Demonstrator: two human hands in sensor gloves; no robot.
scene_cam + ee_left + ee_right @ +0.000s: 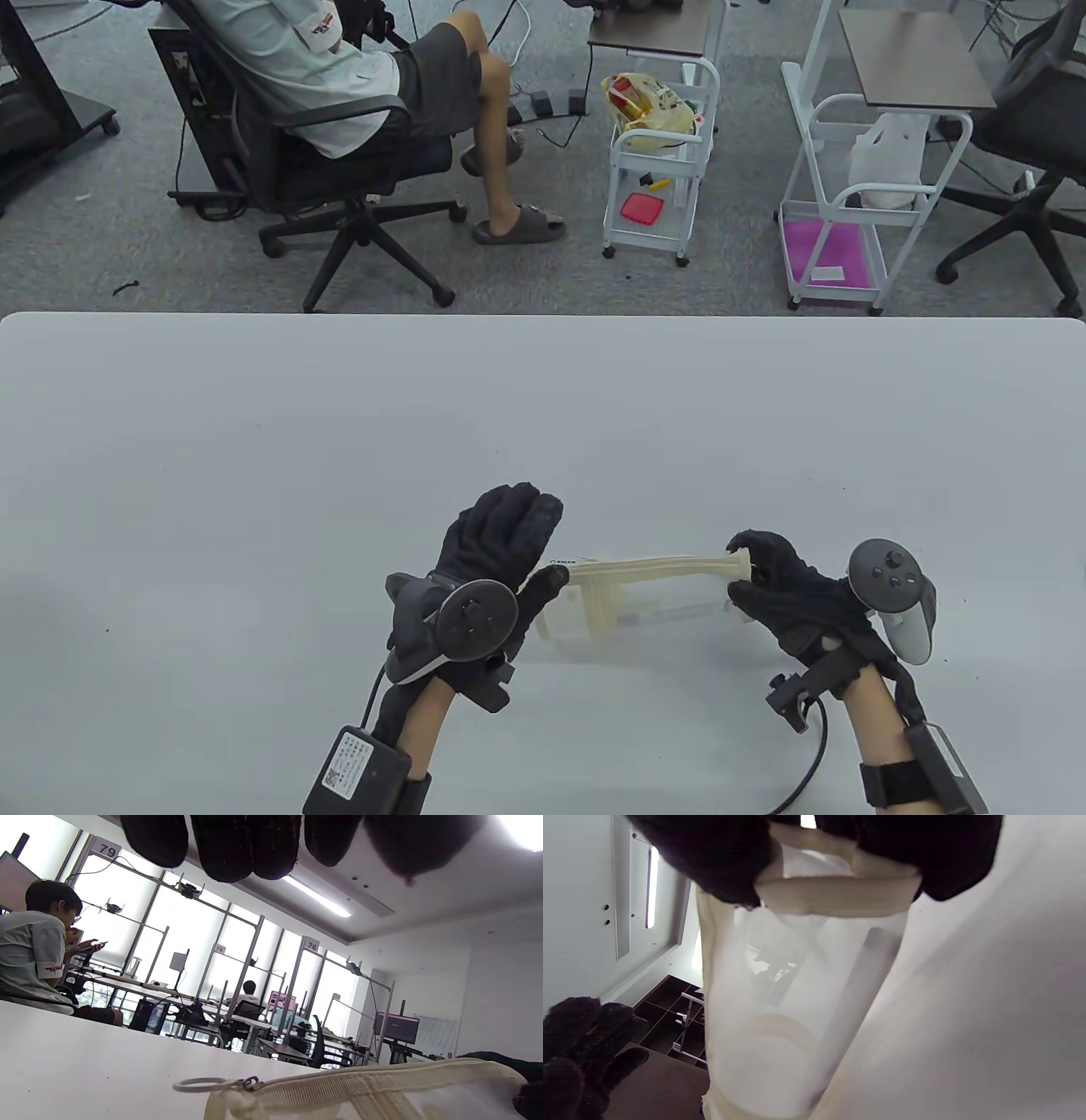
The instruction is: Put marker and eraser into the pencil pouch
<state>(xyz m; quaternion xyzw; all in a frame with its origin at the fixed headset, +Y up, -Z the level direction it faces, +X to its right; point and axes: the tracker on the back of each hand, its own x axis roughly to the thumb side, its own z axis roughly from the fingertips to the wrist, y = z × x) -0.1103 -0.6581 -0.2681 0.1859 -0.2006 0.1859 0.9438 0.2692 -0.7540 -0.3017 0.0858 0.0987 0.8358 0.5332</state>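
A translucent pencil pouch (632, 598) with cream zipper trim lies on the white table (339, 441) between my hands. My right hand (747, 562) pinches its right end and lifts that end a little; the pinch also shows in the right wrist view (835, 895). My left hand (550, 543) is at the pouch's left end with fingers stretched out and the thumb tip against it. The zipper pull ring (199, 1084) lies free at that end. A long pale shape inside the pouch (865, 993) looks like the marker. I cannot make out the eraser.
The table's far edge (543, 316) runs across the middle of the table view. Beyond it are a seated person on an office chair (339, 161), two white carts (653, 170) and another chair.
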